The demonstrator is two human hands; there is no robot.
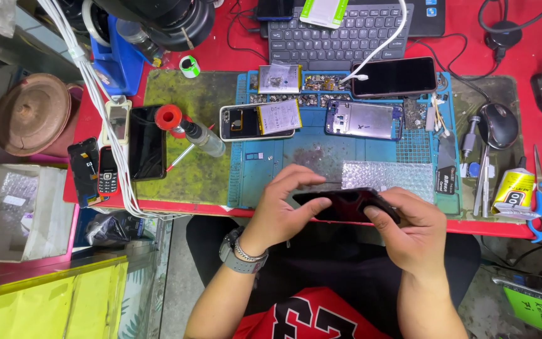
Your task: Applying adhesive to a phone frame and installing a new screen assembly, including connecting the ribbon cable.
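Your left hand (280,210) and right hand (412,229) both clamp a dark phone (346,204), one at each end, fingers curled over its edges. You hold the phone level at the near edge of the red table (503,56), just in front of the blue work mat (321,157). On the mat lie an opened phone with its battery (260,120), a bare phone frame (364,119) and a bubble-wrap sheet (387,176).

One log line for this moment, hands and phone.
left hand: grips black phone | right hand: grips same phone | phone: above blue mat edge
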